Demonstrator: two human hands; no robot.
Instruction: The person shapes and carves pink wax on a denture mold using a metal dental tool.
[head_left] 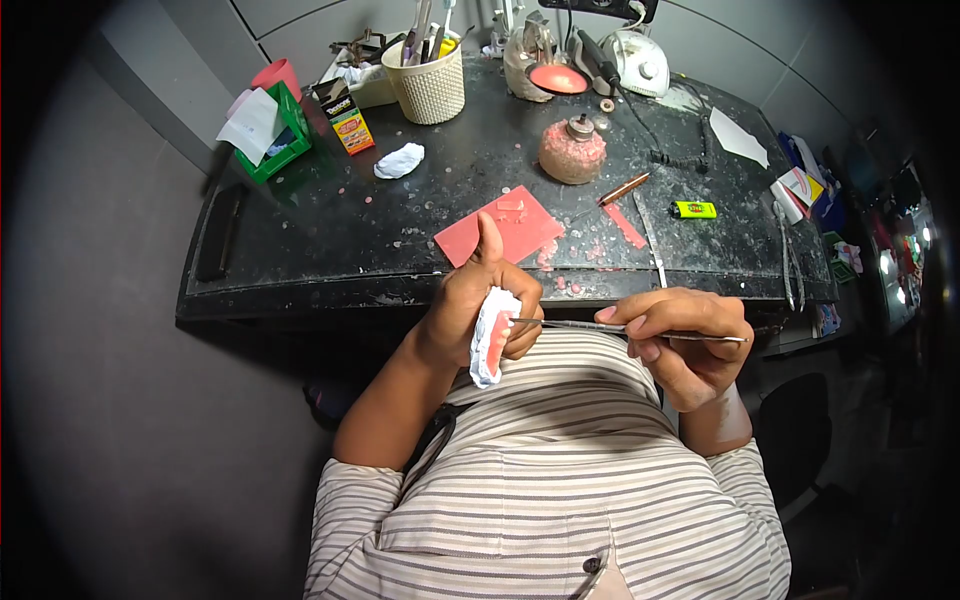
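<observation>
- Dental cast (487,347), white and pink: on the near side of the pink sheet (527,230), gripped by the left hand (478,285), thumb raised.
- Metal tool (570,324): pinched in the right hand (690,340), nearer and rightward of the sheet, tip at the cast.
- Worktop (330,240): black, speckled, under the sheet.
- Jar (572,160), pink-crusted: beyond the sheet, rightward.
- Woven pot (430,95): beyond the sheet, leftward.
- Wall (720,50): grey, far beyond the sheet.

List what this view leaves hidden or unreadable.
In the head view:
White-and-pink dental cast: far side hidden against the left hand.
Slim silver metal tool: tip contact too small to confirm.
Green plastic box: contents partly covered by white paper sheet.
</observation>
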